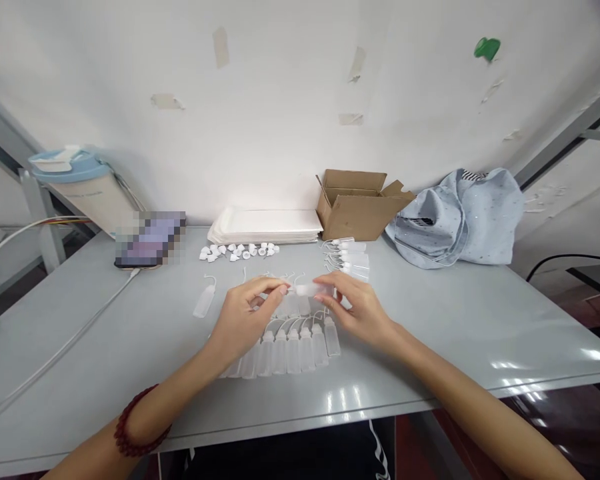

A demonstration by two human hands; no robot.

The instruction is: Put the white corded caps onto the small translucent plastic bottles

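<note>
Above the table, my right hand (357, 303) grips the body of a small translucent squeeze bottle (307, 289), which lies sideways in the air. The fingertips of my left hand (250, 307) are closed at the bottle's neck end, where a small white part shows; its exact shape is hidden by the fingers. Below my hands lies a row of similar bottles (293, 353) with thin curved tubes at their tops. A second row behind it is partly covered by my hands. One more bottle (205, 300) lies apart at the left.
White caps (253, 250) are scattered in front of a stack of white sheets or envelopes (270, 223). Several bottles (353, 257) lie by an open cardboard box (355, 217). A blue cloth bag (460, 220) sits right; a phone (153, 240) with cable and a tumbler (87, 190) stand left.
</note>
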